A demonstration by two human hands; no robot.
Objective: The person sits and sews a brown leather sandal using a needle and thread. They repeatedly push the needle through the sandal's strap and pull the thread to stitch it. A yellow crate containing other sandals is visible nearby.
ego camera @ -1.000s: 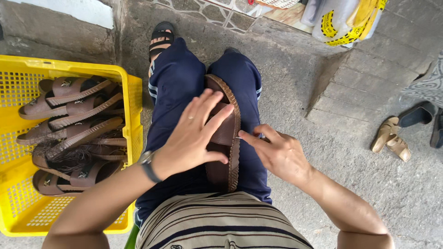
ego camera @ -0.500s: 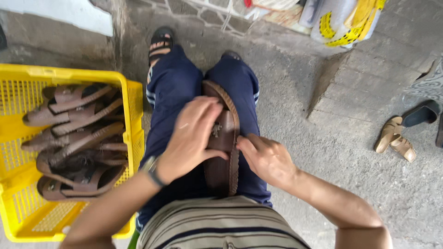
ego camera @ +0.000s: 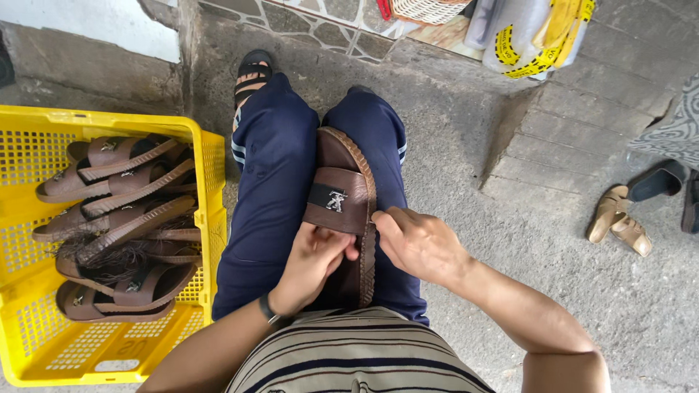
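The brown sandal (ego camera: 341, 207) lies along my lap, long axis running near to far. My left hand (ego camera: 312, 266) grips its near half; my right hand (ego camera: 419, 244) pinches the right edge (both equally close).

We count about six brown sandals (ego camera: 120, 218) inside the yellow crate (ego camera: 211, 182), one brown sandal (ego camera: 338, 200) right of it.
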